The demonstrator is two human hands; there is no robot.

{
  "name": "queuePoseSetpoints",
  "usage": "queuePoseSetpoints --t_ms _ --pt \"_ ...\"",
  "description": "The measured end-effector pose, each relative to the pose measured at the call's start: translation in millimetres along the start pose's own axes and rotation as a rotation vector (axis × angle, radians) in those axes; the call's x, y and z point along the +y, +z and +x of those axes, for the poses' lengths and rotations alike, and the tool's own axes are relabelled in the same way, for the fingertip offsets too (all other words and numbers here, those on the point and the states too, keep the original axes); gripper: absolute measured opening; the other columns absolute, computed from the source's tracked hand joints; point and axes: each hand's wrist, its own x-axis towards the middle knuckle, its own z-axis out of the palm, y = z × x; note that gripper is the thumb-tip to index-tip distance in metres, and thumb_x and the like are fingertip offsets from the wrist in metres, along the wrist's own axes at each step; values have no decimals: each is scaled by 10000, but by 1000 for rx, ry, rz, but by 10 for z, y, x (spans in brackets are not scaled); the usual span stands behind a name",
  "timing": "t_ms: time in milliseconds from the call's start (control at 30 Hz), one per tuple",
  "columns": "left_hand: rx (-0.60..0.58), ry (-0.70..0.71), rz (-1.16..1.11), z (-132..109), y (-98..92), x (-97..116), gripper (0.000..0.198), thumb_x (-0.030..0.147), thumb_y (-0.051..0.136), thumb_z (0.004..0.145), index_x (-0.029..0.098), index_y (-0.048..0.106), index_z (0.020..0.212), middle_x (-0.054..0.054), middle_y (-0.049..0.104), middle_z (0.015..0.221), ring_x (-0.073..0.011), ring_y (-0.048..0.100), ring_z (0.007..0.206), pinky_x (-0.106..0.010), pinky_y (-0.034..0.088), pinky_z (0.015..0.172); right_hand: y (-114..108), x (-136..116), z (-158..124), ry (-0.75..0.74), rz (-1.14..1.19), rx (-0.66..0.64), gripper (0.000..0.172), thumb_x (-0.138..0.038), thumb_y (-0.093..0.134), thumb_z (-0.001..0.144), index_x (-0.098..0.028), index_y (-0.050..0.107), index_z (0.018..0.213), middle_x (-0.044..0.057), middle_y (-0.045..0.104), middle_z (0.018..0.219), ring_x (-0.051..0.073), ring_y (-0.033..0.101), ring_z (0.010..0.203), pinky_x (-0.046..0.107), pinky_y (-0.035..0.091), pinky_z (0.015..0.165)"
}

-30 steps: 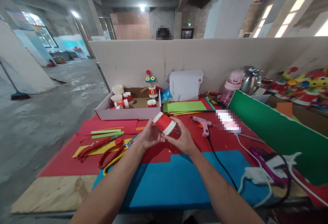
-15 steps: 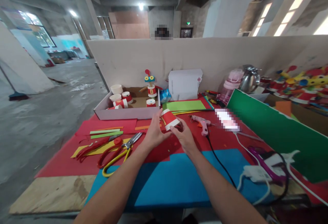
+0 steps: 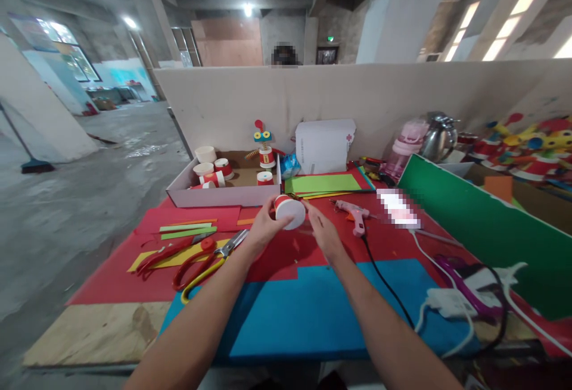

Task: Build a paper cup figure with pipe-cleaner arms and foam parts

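Paper cup [image 3: 292, 213] has turned, white end facing us; left hand [image 3: 263, 230] grasps it, right hand [image 3: 326, 235] loose alongside; turning seemingly needs steadiness.

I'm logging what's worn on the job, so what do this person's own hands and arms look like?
The left hand and right hand are both ungloved. The forearms are bare too: no sleeve shows up to the picture's lower edge, and no watch or bracelet is visible. The fingers are partly hidden, so I can't rule out rings.
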Motion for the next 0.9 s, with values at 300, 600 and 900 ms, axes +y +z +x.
queuePoseSetpoints --t_ms 300,600,900 --pt "-173 -358 -443 -58 69 31 490 384 831 596 119 621 950 -4 635 702 -69 507 508 -182 400 441 -10 -108 -77 -382 -361 -91 986 -419 814 649 -257 295 1472 113 402 1483 302 319 1398 492 264 1147" --pt "-178 -356 -459 -126 253 -13 490 364 853 584 124 645 958 -75 693 877 -156 620 759 -252 480 692 9 -4 -56 -433 -510 53 841 -413 768 691 -225 372 1409 134 536 1339 295 536 1208 459 436 1023" --pt "-404 -488 -446 -27 -15 11 623 724 502 772 155 653 974 -84 663 843 -179 613 729 -302 530 653 -45 -12 -31 -440 -574 118 722 -421 737 689 -212 453 1319 127 582 1254 290 580 1117 437 477 946"
